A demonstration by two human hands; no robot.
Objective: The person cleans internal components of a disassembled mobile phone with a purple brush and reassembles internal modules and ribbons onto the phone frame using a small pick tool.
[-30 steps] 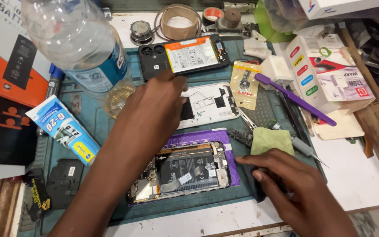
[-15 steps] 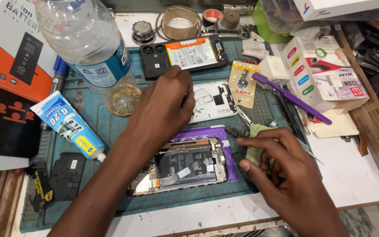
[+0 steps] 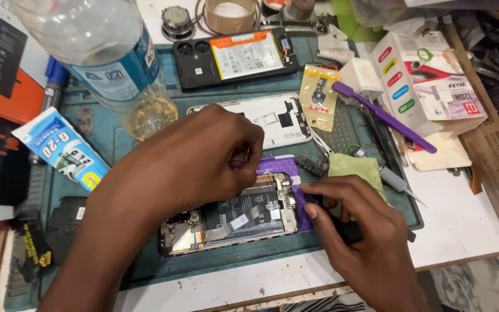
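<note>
An opened phone (image 3: 232,216) with its battery and boards bare lies on a purple sheet (image 3: 281,164) on the blue work mat (image 3: 145,266). My left hand (image 3: 197,156) hovers over the phone's upper edge. Its thumb and fingertips are pinched together, and I cannot see anything between them. My right hand (image 3: 359,231) sits at the phone's right end. Its thumb rests against the phone's edge and its fingers curl over a black object (image 3: 350,231), most of which is hidden under the palm.
A white phone frame (image 3: 272,118), a black phone back with battery (image 3: 238,55), a clear bottle (image 3: 105,52), a blue glue tube (image 3: 62,147), a purple toothbrush (image 3: 382,115), a green cloth (image 3: 353,167), a yellow parts packet (image 3: 317,95) and white boxes (image 3: 428,81) crowd the bench.
My left hand has drawn back from the white frame towards the opened phone and pinched its fingers. My right hand has shifted from the green cloth to the phone's right end.
</note>
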